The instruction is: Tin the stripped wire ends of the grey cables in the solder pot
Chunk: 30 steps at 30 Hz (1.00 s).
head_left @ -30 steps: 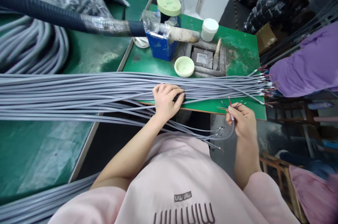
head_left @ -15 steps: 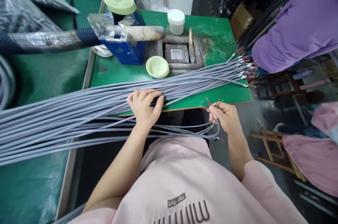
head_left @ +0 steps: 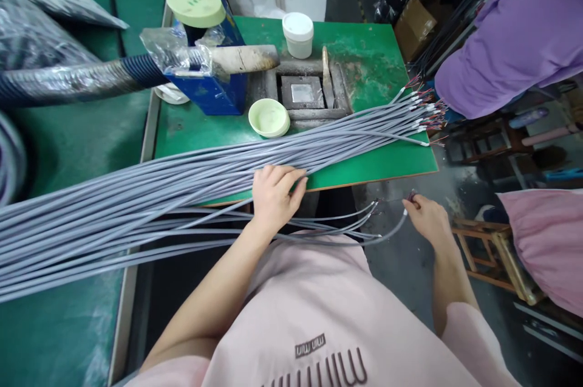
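Observation:
My right hand (head_left: 428, 220) is pinched on the end of a grey cable (head_left: 388, 235), out past the table's front edge. Its bared wire ends mostly hide behind my fingertips. My left hand (head_left: 277, 197) rests palm down on a thick bundle of grey cables (head_left: 218, 159), fingers bent and thumb apart, with no cable plainly gripped. White collars and thin coloured wires (head_left: 435, 110) show at the bundle's right end. Several looser grey cables (head_left: 337, 215) hang below the table edge, between my hands and in front of my body.
On the green table (head_left: 364, 86) stand a solder pot (head_left: 303, 94) with a flat stick (head_left: 326, 80), a pale green dish (head_left: 268, 118), a white tub (head_left: 298, 34) and a blue box (head_left: 207, 92). A duct hose (head_left: 73, 80) crosses at left. A person in purple (head_left: 501, 41) is at right.
My right hand has moved right and slightly down, drawing the cable end farther from the table. My left hand has slid right along the bundle.

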Each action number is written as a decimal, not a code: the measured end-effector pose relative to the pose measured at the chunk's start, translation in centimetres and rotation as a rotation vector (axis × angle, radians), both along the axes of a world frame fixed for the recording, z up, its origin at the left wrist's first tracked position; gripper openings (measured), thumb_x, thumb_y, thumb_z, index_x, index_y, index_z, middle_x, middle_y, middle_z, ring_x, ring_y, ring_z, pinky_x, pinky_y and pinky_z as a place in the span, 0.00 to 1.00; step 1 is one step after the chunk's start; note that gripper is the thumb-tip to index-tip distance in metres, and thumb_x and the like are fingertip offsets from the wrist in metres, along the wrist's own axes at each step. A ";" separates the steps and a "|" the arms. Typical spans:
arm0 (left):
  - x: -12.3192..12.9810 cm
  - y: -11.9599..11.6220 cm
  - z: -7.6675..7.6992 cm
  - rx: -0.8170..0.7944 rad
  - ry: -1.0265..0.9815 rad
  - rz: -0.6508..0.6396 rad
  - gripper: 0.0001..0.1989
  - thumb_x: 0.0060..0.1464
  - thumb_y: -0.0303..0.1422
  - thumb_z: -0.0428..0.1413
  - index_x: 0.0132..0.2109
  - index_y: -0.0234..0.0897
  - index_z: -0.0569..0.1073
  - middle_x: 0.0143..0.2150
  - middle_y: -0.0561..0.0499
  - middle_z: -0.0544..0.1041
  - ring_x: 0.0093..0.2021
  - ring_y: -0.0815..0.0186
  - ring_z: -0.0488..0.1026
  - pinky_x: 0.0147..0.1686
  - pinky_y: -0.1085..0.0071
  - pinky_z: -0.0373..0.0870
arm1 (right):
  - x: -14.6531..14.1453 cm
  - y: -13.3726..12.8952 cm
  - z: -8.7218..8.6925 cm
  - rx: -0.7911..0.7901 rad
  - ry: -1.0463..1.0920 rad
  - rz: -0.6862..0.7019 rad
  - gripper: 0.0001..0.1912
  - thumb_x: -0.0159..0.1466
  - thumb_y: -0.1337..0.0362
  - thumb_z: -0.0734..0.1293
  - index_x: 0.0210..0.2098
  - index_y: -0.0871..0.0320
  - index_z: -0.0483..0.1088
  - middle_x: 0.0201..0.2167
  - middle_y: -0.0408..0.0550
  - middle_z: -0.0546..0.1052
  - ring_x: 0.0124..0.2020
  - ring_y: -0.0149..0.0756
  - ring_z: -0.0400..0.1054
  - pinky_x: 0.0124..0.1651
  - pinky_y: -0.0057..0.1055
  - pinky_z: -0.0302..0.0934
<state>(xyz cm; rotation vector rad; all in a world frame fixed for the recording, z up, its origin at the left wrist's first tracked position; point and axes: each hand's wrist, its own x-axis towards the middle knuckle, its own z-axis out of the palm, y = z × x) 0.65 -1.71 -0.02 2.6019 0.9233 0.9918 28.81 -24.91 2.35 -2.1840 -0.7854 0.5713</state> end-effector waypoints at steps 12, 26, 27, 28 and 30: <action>2.8 0.6 3.4 -0.313 -0.017 -0.072 0.04 0.55 0.34 0.55 0.38 0.39 0.71 0.30 0.54 0.74 0.28 0.67 0.68 0.31 0.68 0.62 | -7.3 9.4 0.1 0.206 0.933 0.386 0.25 0.57 0.53 0.70 0.50 0.57 0.67 0.33 0.47 0.80 0.26 0.32 0.74 0.24 0.27 0.68; 1.8 -2.0 2.7 -0.488 0.075 -0.351 0.02 0.55 0.32 0.55 0.37 0.40 0.72 0.31 0.53 0.76 0.29 0.67 0.72 0.32 0.69 0.66 | 1.2 12.7 6.1 0.725 0.392 -0.065 0.21 0.60 0.45 0.65 0.44 0.53 0.67 0.25 0.40 0.77 0.23 0.31 0.72 0.25 0.28 0.66; 1.6 -2.1 2.8 -0.494 0.118 -0.417 0.02 0.56 0.32 0.56 0.37 0.40 0.73 0.31 0.53 0.77 0.31 0.67 0.73 0.34 0.68 0.66 | 0.5 12.0 5.8 0.647 0.387 -0.047 0.22 0.61 0.44 0.64 0.43 0.54 0.68 0.20 0.38 0.75 0.18 0.31 0.69 0.22 0.27 0.64; 1.5 -2.3 2.9 -0.509 0.148 -0.479 0.03 0.56 0.32 0.56 0.37 0.40 0.74 0.32 0.53 0.77 0.32 0.66 0.74 0.36 0.67 0.67 | -0.4 11.2 5.4 0.572 0.383 -0.024 0.23 0.61 0.43 0.63 0.43 0.56 0.69 0.16 0.37 0.72 0.15 0.30 0.66 0.19 0.26 0.61; 1.3 -2.5 3.1 -0.595 0.132 -0.552 0.05 0.57 0.33 0.56 0.40 0.41 0.75 0.34 0.52 0.78 0.34 0.65 0.74 0.38 0.66 0.68 | -2.2 9.7 4.6 0.438 0.390 0.061 0.22 0.63 0.44 0.62 0.41 0.58 0.69 0.12 0.36 0.68 0.11 0.29 0.61 0.16 0.25 0.56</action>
